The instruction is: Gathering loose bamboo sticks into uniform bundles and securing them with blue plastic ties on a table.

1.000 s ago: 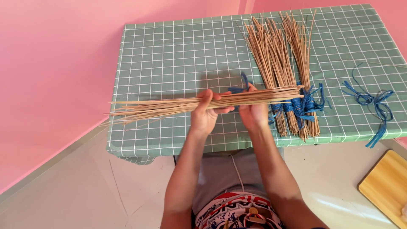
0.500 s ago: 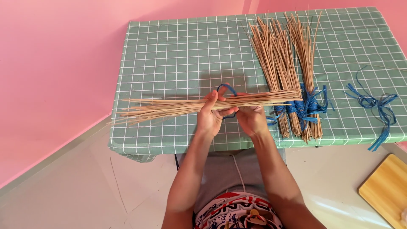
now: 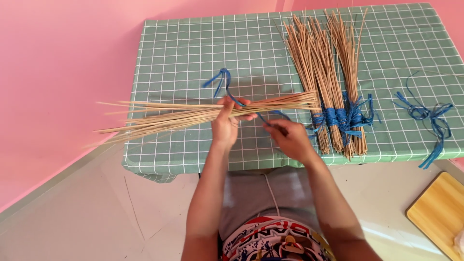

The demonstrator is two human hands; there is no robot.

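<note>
We see the left hand [image 3: 225, 123] clenched around a loose bundle of thin tan sticks [image 3: 193, 114], held level above the green checked tablecloth [image 3: 183, 53], the splayed tips pointing to nine o'clock past the table edge and the butt ends to three o'clock. A blue plastic string [image 3: 223, 83] loops over the bundle at the left hand's grip; one end rises toward twelve o'clock, the other runs down toward four o'clock. There the right hand [image 3: 290, 137] pinches that lower strand between its fingertips, just beside the left hand. At two o'clock from the hands lie the tied stick bundles [image 3: 328, 63], bound with blue string near their lower ends. Well apart at three o'clock lie loose blue strings [image 3: 425, 116]. A wooden board [image 3: 437, 212] lies on the floor at four o'clock.
</note>
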